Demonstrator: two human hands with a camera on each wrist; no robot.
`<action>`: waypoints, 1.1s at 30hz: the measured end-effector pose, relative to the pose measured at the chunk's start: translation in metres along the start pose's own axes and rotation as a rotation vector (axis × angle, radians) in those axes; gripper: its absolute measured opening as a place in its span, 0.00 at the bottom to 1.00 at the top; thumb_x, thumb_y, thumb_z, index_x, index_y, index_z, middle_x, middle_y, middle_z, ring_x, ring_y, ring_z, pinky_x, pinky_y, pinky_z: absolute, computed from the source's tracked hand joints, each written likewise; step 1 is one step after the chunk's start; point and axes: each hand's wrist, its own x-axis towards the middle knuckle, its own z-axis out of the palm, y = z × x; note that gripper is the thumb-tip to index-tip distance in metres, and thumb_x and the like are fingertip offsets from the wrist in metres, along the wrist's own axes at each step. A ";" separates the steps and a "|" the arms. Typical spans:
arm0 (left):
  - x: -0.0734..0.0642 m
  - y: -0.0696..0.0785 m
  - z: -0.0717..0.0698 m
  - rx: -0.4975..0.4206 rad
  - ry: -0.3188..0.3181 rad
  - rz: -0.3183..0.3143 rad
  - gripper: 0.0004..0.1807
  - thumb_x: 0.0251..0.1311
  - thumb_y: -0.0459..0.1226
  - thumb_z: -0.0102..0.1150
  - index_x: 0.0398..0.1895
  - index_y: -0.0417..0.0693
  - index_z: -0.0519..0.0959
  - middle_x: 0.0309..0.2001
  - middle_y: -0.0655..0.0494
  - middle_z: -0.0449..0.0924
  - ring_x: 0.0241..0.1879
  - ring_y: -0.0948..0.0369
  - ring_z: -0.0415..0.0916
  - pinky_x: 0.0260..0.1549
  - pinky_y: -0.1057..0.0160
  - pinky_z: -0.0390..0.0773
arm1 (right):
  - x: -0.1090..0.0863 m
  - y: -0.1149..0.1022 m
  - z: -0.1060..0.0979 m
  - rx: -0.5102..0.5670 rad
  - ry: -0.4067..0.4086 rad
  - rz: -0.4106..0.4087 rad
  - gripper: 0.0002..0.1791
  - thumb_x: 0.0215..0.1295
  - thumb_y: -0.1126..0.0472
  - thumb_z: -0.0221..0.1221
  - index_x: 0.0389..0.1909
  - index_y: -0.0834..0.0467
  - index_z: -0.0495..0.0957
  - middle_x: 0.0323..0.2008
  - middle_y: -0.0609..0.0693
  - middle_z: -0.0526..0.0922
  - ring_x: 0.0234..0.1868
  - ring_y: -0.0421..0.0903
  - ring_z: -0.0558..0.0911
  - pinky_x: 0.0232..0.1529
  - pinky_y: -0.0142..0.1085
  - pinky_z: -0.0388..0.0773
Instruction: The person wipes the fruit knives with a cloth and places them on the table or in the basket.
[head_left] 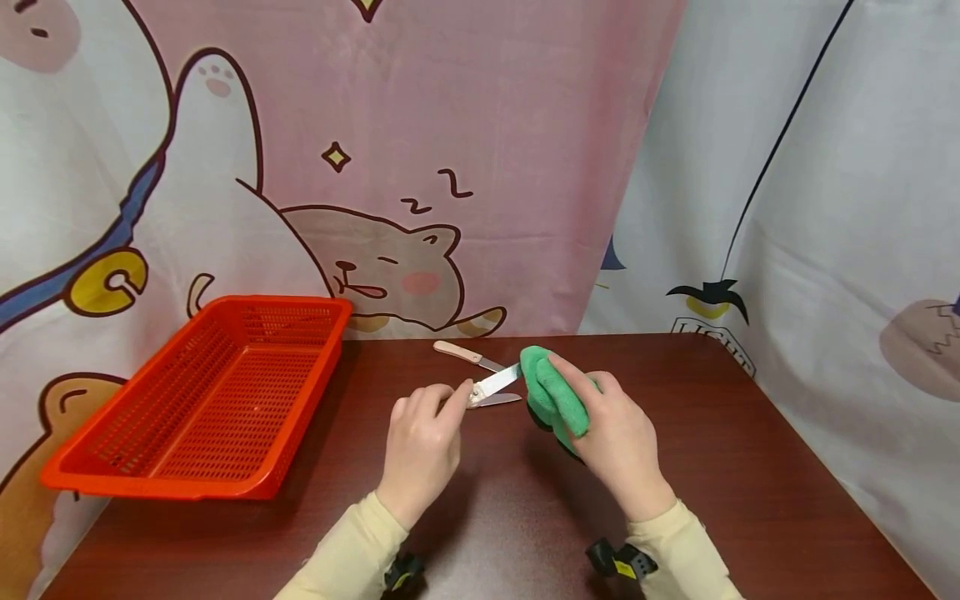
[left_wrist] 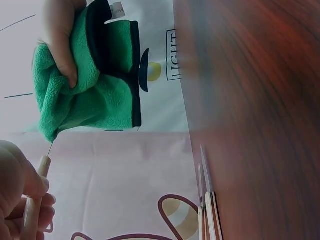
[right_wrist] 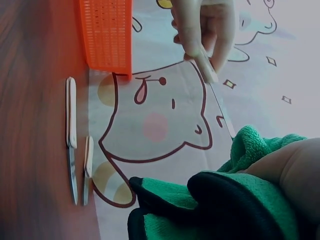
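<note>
My left hand [head_left: 422,446] grips a knife by its pale handle [left_wrist: 33,215], with the blade [head_left: 497,382] pointing away to the right. My right hand [head_left: 617,433] holds a folded green towel [head_left: 551,392] with dark edging. The towel covers the tip end of the blade, so that part is hidden. Behind the hands, two more pale-handled knives lie on the table; one handle [head_left: 455,351] shows in the head view. Both lie side by side in the right wrist view, a longer knife [right_wrist: 71,115] and a shorter knife [right_wrist: 89,157].
An orange-red plastic basket [head_left: 311,392] with perforated walls stands at the left of the dark brown table [head_left: 712,467]. A printed curtain [head_left: 465,108] hangs behind the table's back edge and along its right side. Dark wrist devices sit under both cuffs.
</note>
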 end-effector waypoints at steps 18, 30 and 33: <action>0.022 -0.029 -0.026 0.012 -0.028 -0.031 0.17 0.55 0.26 0.64 0.49 0.41 0.81 0.34 0.47 0.77 0.29 0.48 0.74 0.21 0.54 0.69 | 0.002 0.016 -0.002 -0.005 -0.031 0.064 0.45 0.47 0.68 0.71 0.68 0.41 0.69 0.43 0.58 0.77 0.27 0.54 0.81 0.18 0.44 0.73; 0.053 -0.072 -0.068 0.005 -0.119 -0.106 0.14 0.55 0.25 0.65 0.46 0.39 0.81 0.32 0.44 0.78 0.28 0.46 0.74 0.28 0.48 0.75 | 0.001 0.021 -0.002 0.008 -0.068 0.080 0.44 0.50 0.67 0.70 0.69 0.40 0.68 0.44 0.58 0.77 0.27 0.54 0.80 0.18 0.44 0.73; 0.058 -0.086 -0.081 0.013 -0.147 -0.138 0.13 0.55 0.24 0.64 0.45 0.38 0.81 0.31 0.43 0.78 0.29 0.46 0.74 0.30 0.48 0.75 | 0.000 0.024 -0.003 0.001 -0.069 0.075 0.43 0.50 0.66 0.71 0.69 0.41 0.69 0.43 0.58 0.77 0.27 0.54 0.80 0.18 0.44 0.72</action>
